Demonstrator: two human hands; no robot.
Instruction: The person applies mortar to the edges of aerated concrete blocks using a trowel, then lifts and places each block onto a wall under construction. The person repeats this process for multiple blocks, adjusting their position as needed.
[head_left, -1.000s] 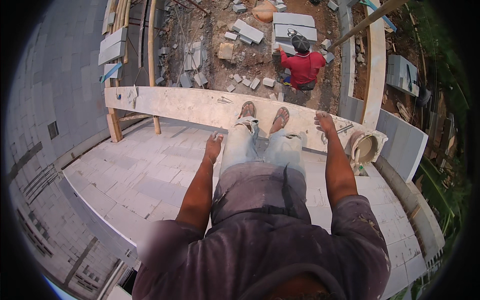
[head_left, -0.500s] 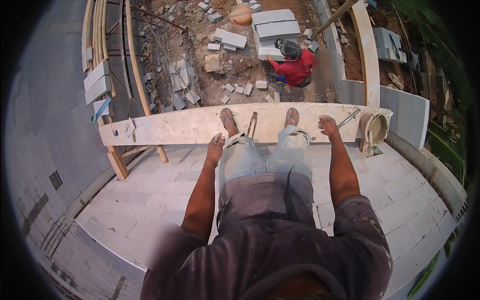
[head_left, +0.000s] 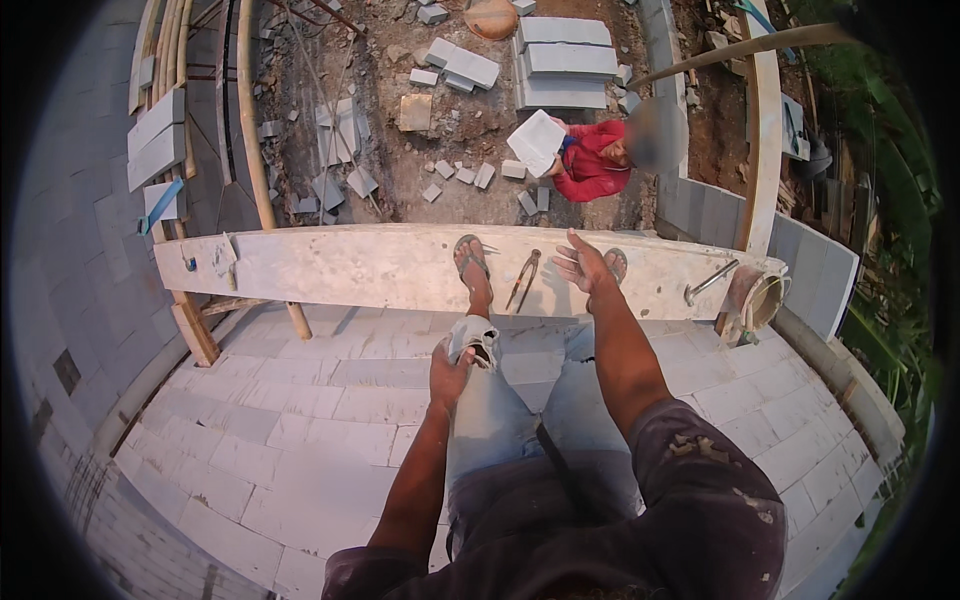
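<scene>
My right hand point(head_left: 588, 266) reaches out over the wooden plank point(head_left: 370, 268), fingers spread and nothing in them. My left hand point(head_left: 450, 376) rests against my left knee, beside the torn hole in the jeans; its fingers look loosely extended, partly hidden. Between my sandalled feet a pair of pincers point(head_left: 523, 280) lies on the plank, a little left of my right hand. Below, beyond the plank, a person in a red top point(head_left: 598, 165) holds up a white block point(head_left: 537, 142) with both hands.
A metal bar point(head_left: 712, 283) lies on the plank's right part, beside a round container point(head_left: 766, 298). Wooden posts point(head_left: 256, 120) rise at the left. Stacked white blocks point(head_left: 567, 60) and rubble lie on the ground below. A block wall point(head_left: 270, 430) stands under the plank on my side.
My right hand has moved left and forward, opening over the plank. My left hand has come onto my knee as I lean. The person below has turned and lifted a white block.
</scene>
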